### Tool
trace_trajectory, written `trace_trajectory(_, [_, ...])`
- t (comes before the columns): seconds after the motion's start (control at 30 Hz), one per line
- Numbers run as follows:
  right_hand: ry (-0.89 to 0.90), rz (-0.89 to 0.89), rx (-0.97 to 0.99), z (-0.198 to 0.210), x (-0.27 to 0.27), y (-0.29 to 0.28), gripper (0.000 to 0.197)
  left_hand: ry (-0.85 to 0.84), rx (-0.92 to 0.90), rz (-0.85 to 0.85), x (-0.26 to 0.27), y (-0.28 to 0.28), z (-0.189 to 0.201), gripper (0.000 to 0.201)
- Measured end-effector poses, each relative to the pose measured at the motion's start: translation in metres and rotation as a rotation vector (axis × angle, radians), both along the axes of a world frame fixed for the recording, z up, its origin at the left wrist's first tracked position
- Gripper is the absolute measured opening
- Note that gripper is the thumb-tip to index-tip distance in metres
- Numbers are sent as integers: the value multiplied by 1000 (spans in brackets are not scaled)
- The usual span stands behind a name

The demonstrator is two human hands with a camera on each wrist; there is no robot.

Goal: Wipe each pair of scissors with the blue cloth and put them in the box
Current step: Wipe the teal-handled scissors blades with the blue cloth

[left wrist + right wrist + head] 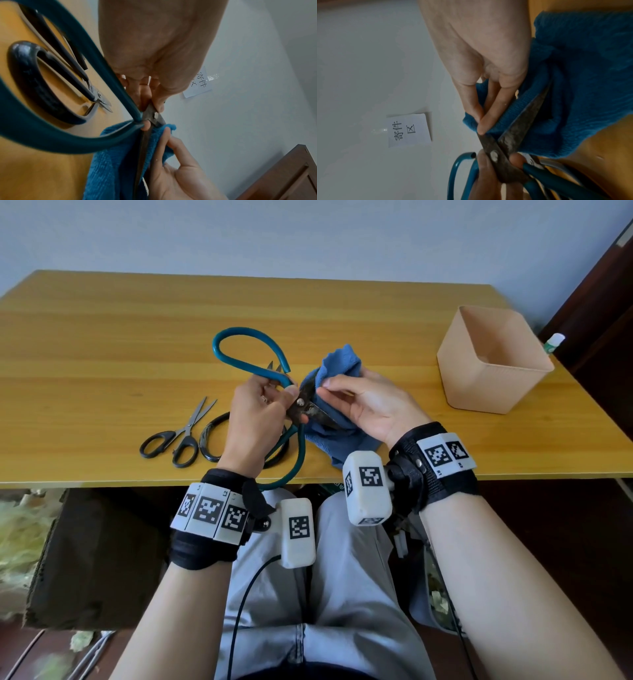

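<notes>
Big scissors with teal loop handles (302, 446) and dark, stained blades (518, 128) are held above the table's front edge. My left hand (294, 405) pinches them at the pivot screw. The blades stand slightly apart. My right hand (337, 392) holds the blue cloth (342, 361) and pinches a fold of it over one blade just past the pivot. The rest of the cloth (109, 169) hangs down onto the table under the blades. The tan box (493, 385) stands at the right and looks empty from here.
Small black-handled scissors (181, 436) lie on the wooden table (102, 337) at the front left. Black loop-handled scissors (209, 440) lie beside them, partly under my left wrist. Small snips (274, 367) show behind the teal handle. A white-capped bottle (555, 342) stands behind the box.
</notes>
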State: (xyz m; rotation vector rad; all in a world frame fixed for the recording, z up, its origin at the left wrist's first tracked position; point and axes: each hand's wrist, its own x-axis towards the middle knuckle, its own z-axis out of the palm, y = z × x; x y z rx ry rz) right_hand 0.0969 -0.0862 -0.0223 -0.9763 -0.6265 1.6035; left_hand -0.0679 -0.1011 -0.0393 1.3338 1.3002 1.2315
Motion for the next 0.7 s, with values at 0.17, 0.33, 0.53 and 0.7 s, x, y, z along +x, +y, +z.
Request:
trace_trajectory(0.17, [-1,-15,-7,0,-2,1,24,9,9,-17,-1,0,0,13])
trace_trajectory(0.33, [-106,110,10,1,-4,-2,31,-20,0,-32,-2,-1,2,13])
trace_trajectory(0.53, [-37,-86,10,-2,-3,5,26,-1,19,-50,-1,0,5,18])
trace_trajectory(0.7, [-25,-317,159,-7,9,9,32,-80,2,25,-6,-1,3,17])
